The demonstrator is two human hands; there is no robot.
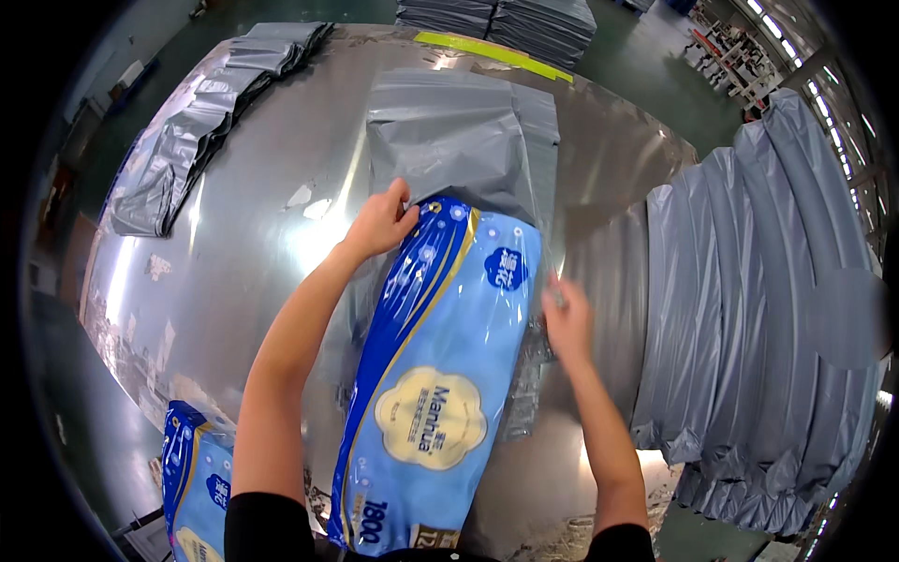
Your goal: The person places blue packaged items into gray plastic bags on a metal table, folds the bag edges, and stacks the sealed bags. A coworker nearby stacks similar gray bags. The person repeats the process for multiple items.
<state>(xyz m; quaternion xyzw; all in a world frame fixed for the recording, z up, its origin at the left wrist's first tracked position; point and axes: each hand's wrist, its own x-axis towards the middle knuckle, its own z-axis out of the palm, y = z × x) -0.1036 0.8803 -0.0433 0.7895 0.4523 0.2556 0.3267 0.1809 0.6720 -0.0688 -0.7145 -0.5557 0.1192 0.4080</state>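
Left hand [382,220]: fingers curled, at far left corner of blue package [468,328]; cannot tell whether gripping film. Right hand [569,318]: blurred, partly curled, just beside package's right edge; grip unclear. Package lies between forearms, far end at near edge of gray bag [445,122]. Metal table [272,159] beneath; gray bag stack [730,309] farther right.

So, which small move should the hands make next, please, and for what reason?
Probably the right hand should lift the gray plastic bag at the far right corner of the blue package. The package's far end lies at the bag's near edge; the left hand is at the far left corner, while the right is beside the package.
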